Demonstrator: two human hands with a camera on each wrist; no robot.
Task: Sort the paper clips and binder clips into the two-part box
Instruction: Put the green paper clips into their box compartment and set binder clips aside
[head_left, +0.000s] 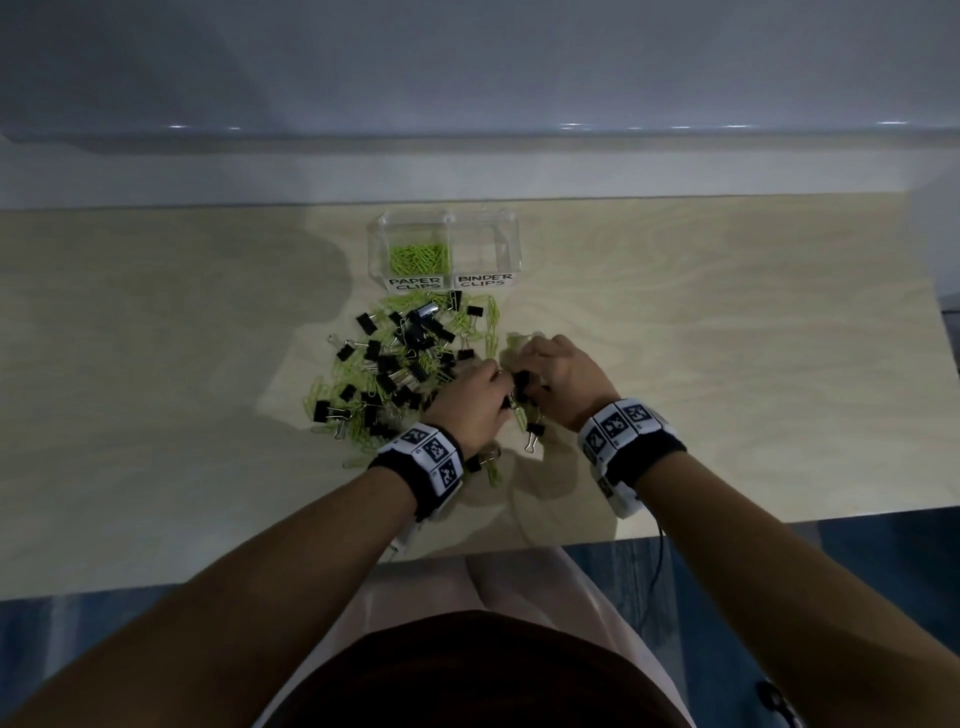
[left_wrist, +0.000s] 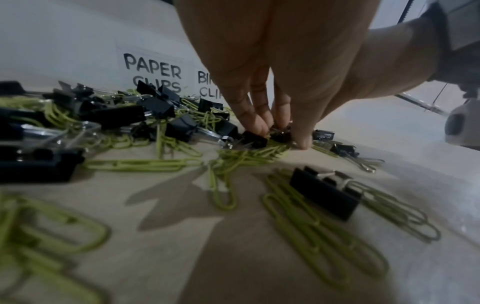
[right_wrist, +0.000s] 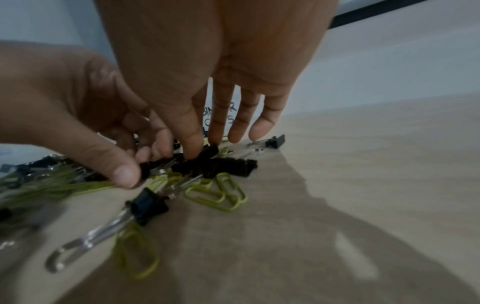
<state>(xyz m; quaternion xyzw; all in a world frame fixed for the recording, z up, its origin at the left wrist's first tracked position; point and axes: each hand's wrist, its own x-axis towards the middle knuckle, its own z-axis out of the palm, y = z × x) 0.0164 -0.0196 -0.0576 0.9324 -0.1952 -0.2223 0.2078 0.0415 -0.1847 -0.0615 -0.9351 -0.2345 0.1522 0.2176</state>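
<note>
Green paper clips (left_wrist: 322, 230) lay blurred closest to the left wrist lens, thin looped wire on pale wood-grain table (head_left: 727, 364). Left of the pile (head_left: 405, 374) the table was bare out to the frame edge; right of the hands it ran bare to its right edge, with the near edge just behind the wrists. Left hand (head_left: 470, 397) pinched a black binder clip (left_wrist: 255, 138) between curled fingertips and thumb. Right hand (head_left: 563, 371), fingers extended and slightly spread, pressed down on a cluster of black binder clips (right_wrist: 221, 164) (whether the thumb closed on one, cannot tell). The hands were nearly touching at the pile's right margin.

Head view alone showed the clear two-part box (head_left: 444, 247) beyond the pile near the table's far edge: green clips in the left compartment labelled PAPER CLIPS, none visible in the right one, labelled BINDER CLIPS. Right wrist view showed a binder clip (right_wrist: 145, 205) with folded silver wire handles in the foreground.
</note>
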